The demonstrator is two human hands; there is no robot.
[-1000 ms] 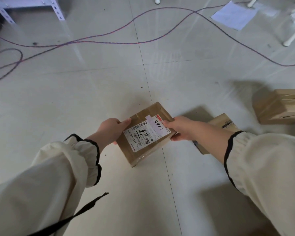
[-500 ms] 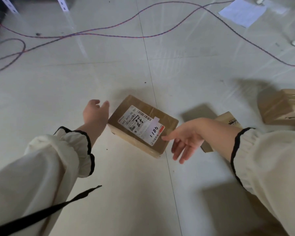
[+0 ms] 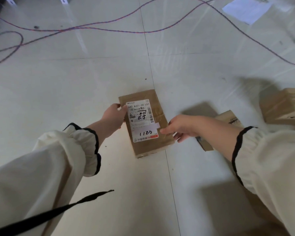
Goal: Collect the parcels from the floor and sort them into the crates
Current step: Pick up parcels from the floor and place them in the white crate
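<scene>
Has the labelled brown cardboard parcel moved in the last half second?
Yes. The brown cardboard parcel turned clockwise: it lay slanted across the floor tile seam, now its long side runs nearly along it.

Bare floor [image 3: 58,99] left of held parcel [image 3: 160,108] — flat parcel [image 3: 227,117], taped box [image 3: 283,106] crowd right; cable [image 3: 109,29] snakes across far side.

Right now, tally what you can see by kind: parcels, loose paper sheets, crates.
Parcels: 3, namely the labelled parcel gripped by the left hand and right hand, the half-hidden parcel behind the right forearm, and the taped parcel at the right edge.
Paper sheets: 1, the paper sheet at the top right.
Crates: 0 in view.
Total: 4.
</scene>
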